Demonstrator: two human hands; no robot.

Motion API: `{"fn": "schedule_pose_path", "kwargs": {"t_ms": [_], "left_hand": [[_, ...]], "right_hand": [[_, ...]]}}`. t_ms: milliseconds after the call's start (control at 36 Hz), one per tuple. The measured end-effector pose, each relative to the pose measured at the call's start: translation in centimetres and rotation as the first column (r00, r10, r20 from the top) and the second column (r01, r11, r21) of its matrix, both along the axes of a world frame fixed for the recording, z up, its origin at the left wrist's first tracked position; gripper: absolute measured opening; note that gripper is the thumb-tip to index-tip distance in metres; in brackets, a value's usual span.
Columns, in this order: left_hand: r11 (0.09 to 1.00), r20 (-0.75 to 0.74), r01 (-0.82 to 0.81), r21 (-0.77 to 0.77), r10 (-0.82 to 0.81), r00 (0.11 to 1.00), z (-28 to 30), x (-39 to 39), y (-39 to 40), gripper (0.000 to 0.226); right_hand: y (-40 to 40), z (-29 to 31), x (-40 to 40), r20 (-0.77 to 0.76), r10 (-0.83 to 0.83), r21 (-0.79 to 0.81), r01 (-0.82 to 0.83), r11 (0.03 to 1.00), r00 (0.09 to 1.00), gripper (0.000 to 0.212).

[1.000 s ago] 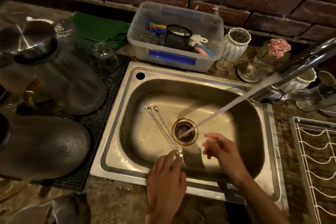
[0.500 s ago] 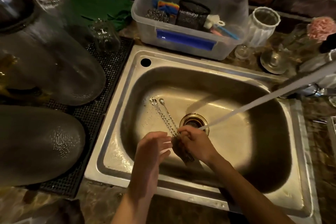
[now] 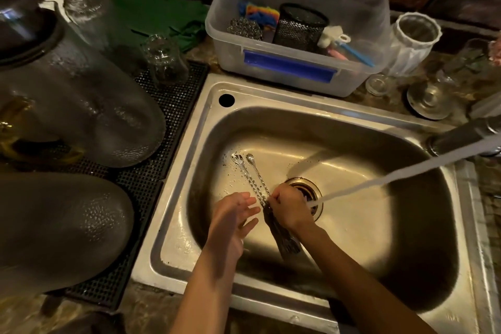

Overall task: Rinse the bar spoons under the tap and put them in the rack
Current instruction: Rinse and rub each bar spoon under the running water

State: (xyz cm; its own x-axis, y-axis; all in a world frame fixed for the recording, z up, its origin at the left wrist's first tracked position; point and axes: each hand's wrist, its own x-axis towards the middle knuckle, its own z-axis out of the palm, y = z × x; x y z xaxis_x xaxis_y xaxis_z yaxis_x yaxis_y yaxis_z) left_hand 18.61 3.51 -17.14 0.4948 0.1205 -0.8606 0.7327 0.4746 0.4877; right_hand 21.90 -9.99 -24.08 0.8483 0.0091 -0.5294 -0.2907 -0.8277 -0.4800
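Two twisted-handle bar spoons (image 3: pixel 250 175) lie side by side on the floor of the steel sink (image 3: pixel 339 122), bowls pointing up-left. My right hand (image 3: pixel 288 207) curls round their handles beside the drain (image 3: pixel 307 191). Just left of the handles, my left hand (image 3: pixel 233 218) hovers with its fingers straight and holds nothing. Water (image 3: pixel 393 179) runs in a slanted stream from the tap (image 3: pixel 466 135) at the right edge and lands at the drain, next to my right hand. The forked handle ends (image 3: pixel 287 244) stick out below my right wrist.
A clear plastic tub (image 3: pixel 295 68) with scourers, a mesh cup and brushes stands behind the sink. Large upturned glass vessels (image 3: pixel 81 116) and small glasses rest on a black mat (image 3: pixel 173 106) at the left. A white ribbed jar (image 3: pixel 412 38) and a metal strainer (image 3: pixel 428 100) sit at back right.
My right hand moved left from beside the stream onto the spoon handles and took hold of them. My left hand drew back from the handles. The view tilted down; the wire rack left the frame.
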Motion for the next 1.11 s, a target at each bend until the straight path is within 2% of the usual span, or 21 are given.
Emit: {"fn": "schedule_pose_path", "kwargs": {"t_ms": [83, 167, 278, 389, 472, 528, 583, 667, 778, 833, 889, 972, 1111], "left_hand": [[0.981, -0.057, 0.115, 0.157, -0.107, 0.993, -0.5, -0.3, -0.9, 0.020], [0.952, -0.104, 0.215, 0.217, -0.196, 0.975, -0.7, -0.3, -1.8, 0.015], [0.921, -0.080, 0.255, 0.294, -0.242, 0.967, -1.1, -0.4, -1.9, 0.013], [0.921, -0.039, 0.241, 0.308, -0.241, 0.970, -1.5, -0.3, -2.5, 0.016], [0.953, 0.014, 0.174, 0.249, -0.183, 0.983, -1.8, -0.1, -2.9, 0.018], [0.974, 0.035, 0.150, 0.168, -0.158, 0.987, -2.1, 0.0, -3.4, 0.018], [0.993, 0.050, 0.114, 0.016, -0.114, 0.992, -2.6, 0.2, -3.8, 0.015], [0.980, 0.039, 0.072, -0.184, -0.066, 0.997, -2.8, 0.9, -4.5, 0.014], [0.983, 0.031, 0.064, -0.175, -0.059, 0.998, -2.6, 2.2, -5.9, 0.017], [0.971, 0.050, 0.055, -0.234, -0.045, 0.998, -2.1, 2.6, -6.6, 0.015], [0.950, 0.098, 0.079, -0.302, -0.052, 0.994, -1.3, 2.8, -7.1, 0.027], [0.951, 0.160, 0.182, -0.251, -0.145, 0.976, -0.6, 2.5, -8.0, 0.035], [0.950, 0.201, 0.235, -0.206, -0.194, 0.960, -0.3, 1.6, -8.7, 0.033]], "right_hand": [[0.1, -0.2, 0.4, -0.004, 0.010, -0.017, -0.010, 1.000, 1.000, 0.021], [-0.1, -0.6, 0.5, -0.003, -0.005, 0.010, 0.005, 1.000, 1.000, 0.025], [-0.3, -0.8, 0.4, -0.042, -0.048, 0.101, 0.052, 0.993, 0.998, 0.023], [-1.4, -0.8, -0.2, -0.099, -0.089, 0.184, 0.106, 0.977, 0.991, 0.018], [-2.2, -0.1, -0.7, -0.112, -0.189, 0.327, 0.216, 0.920, 0.976, 0.013], [-2.8, 0.7, -1.0, -0.078, -0.214, 0.402, 0.228, 0.887, 0.974, 0.013], [-3.4, 1.5, -1.0, -0.063, -0.246, 0.487, 0.245, 0.839, 0.967, 0.014], [-4.3, 2.7, -0.6, -0.134, -0.347, 0.590, 0.356, 0.724, 0.928, 0.008], [-6.0, 3.9, -0.4, -0.128, -0.344, 0.597, 0.350, 0.722, 0.930, 0.009], [-6.7, 4.6, -0.7, -0.175, -0.342, 0.672, 0.366, 0.644, 0.923, 0.007], [-7.0, 5.3, -1.2, -0.198, -0.320, 0.721, 0.359, 0.593, 0.926, 0.009], [-7.4, 5.8, -1.9, -0.153, -0.276, 0.674, 0.304, 0.673, 0.949, 0.011], [-7.9, 6.2, -2.6, -0.191, -0.295, 0.674, 0.343, 0.654, 0.936, 0.016]]}}
